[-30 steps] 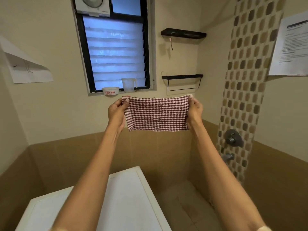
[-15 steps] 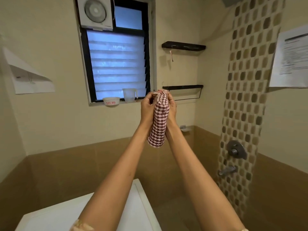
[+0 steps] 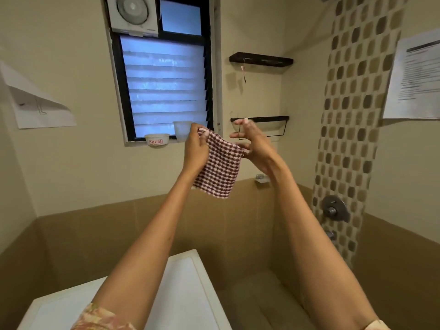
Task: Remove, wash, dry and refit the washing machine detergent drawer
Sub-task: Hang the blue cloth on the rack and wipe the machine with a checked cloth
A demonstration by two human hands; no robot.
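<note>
Cloth [image 3: 219, 170], checked in maroon and white and folded to a small square, is hanging in the air at chest height in front of a tiled bathroom wall. It is tilting down to the right. Both bare arms are reaching forward and up toward it.

The left hand [image 3: 195, 148] is pinching the cloth's upper left corner between thumb and fingers. The right hand [image 3: 252, 144] is just beside the cloth with its fingers spread, one pointing upward. Its lower fingers are meeting the cloth's right corner, but motion blur is hiding whether they are gripping it.

Below the arms, the white top of the washing machine [image 3: 185, 294] is showing at the bottom of the view. Behind the hands, a louvred window [image 3: 164, 91] is letting in pale blue light, with a fan [image 3: 132, 14] set in its top left. A white tub [image 3: 156, 140] with red lettering and a clear cup [image 3: 182, 132] are sitting on the sill. To the right, a dark shelf [image 3: 260, 59] is hanging above a wire rack [image 3: 262, 120], and a metal tap [image 3: 334, 210] is sticking out of a mosaic strip.
</note>
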